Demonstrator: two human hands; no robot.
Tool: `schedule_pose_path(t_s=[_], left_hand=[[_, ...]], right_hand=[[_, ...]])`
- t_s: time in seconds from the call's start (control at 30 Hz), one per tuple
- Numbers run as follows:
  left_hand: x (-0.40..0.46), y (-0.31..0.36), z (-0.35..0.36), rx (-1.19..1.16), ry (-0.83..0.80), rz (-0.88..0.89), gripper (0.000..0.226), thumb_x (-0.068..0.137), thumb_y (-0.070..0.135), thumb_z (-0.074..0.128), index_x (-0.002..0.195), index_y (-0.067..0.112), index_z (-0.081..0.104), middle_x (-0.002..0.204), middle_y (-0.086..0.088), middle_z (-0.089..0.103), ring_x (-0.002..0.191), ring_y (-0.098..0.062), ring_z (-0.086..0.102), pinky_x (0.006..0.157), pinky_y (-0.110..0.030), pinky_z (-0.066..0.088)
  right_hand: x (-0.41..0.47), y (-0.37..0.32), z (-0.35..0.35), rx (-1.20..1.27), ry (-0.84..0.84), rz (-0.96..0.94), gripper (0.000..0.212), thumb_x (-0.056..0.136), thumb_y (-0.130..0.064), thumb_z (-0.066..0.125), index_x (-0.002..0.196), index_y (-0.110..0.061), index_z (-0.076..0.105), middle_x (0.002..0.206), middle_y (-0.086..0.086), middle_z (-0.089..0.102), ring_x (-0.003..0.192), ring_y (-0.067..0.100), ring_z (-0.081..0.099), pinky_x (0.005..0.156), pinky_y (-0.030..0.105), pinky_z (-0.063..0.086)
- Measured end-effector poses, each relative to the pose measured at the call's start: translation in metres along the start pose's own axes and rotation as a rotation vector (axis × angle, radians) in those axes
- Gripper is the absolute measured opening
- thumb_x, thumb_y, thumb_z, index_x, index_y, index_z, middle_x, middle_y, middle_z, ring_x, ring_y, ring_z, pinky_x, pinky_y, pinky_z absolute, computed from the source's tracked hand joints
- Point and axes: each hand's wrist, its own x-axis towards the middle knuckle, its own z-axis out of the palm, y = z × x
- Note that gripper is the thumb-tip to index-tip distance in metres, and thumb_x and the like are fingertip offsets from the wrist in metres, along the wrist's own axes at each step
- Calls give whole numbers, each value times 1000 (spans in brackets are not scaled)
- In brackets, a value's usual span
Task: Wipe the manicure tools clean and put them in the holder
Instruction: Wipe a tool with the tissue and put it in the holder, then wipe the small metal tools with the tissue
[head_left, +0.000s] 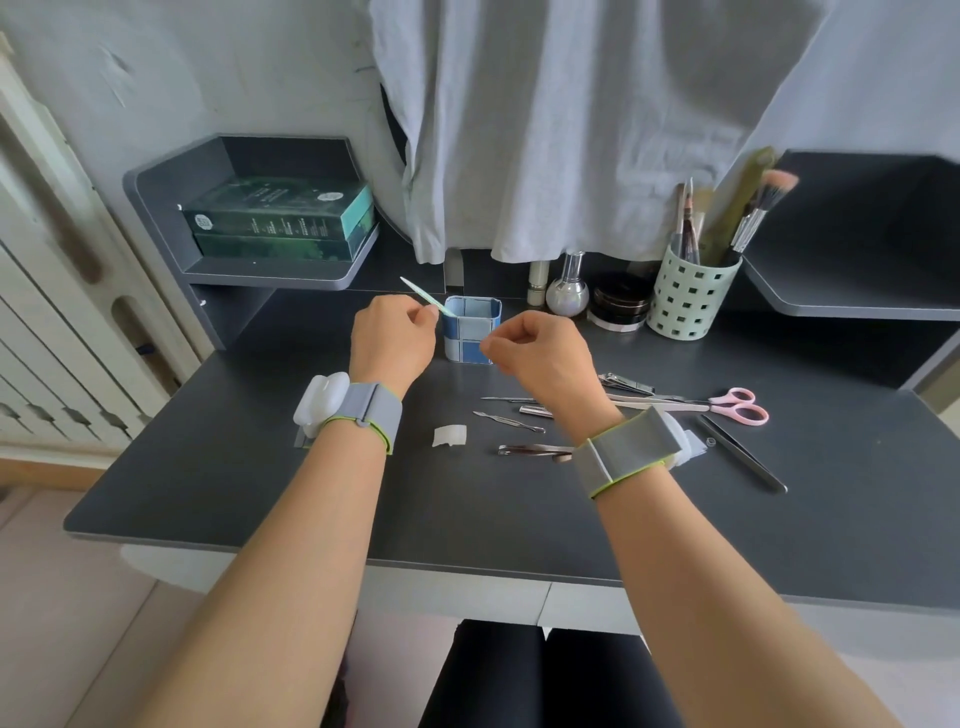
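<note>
My left hand (393, 338) pinches a thin pale-green nail file (423, 294), its lower end over the rim of the blue checked holder (471, 335). My right hand (537, 353) hovers in front of the holder with fingers curled; nothing shows in it. A white wipe (450, 435) lies on the dark desk (260, 467). Several metal tools lie to the right: a cuticle pusher (509, 422), tweezers (532, 450), a nail clipper (626, 383), pink-handled scissors (727, 406) and long dark tweezers (743, 460).
A pale-green perforated cup (685, 301) with brushes stands at the back right, beside a dark jar (621, 304) and a glass bottle (567, 291). Green boxes (280, 221) sit on the left shelf. A grey cloth (561, 130) hangs behind.
</note>
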Motion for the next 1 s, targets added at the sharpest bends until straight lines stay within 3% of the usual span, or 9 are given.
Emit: schedule_pose_path(t_s=[0.2,0.33,0.53,0.73,1.0], left_hand=[[-9,-4,-2,-10,-16,12,30,100,28,56,91,7,74,89,-10,72,77,-20,56,73,-26,38],[-17,-7,-3,-2,-28,22,31,99,28,56,85,5,73,84,-12,71,77,-25,60,70,-28,38],[-27,-10,0,26,-51,42,30,98,28,57,87,6,74,87,-12,73,82,-28,64,70,-30,42],[-38,-14,3,7,-93,42,23,96,25,59,94,12,77,91,-6,74,87,-26,66,72,-29,46],[-47,-15,-1,21,-127,71,21,96,17,56,96,13,77,97,-4,75,90,-22,66,72,-26,45]], right_hand=[[-13,-3,5,-110,-119,-7,6,83,-26,74,85,-20,74,67,-9,66,58,3,55,57,20,41],[-22,-4,10,-167,-177,-28,6,82,-24,75,85,-18,74,73,-7,68,66,9,60,60,21,46],[-32,0,21,-316,-260,-75,16,81,-31,78,89,-19,74,88,-3,72,83,17,67,79,35,58],[-39,4,34,-489,-340,-113,30,79,-43,79,100,-22,71,100,0,69,91,20,65,83,41,57],[-43,9,41,-567,-297,-175,16,88,-29,70,102,-22,74,106,4,69,96,27,65,86,43,56]])
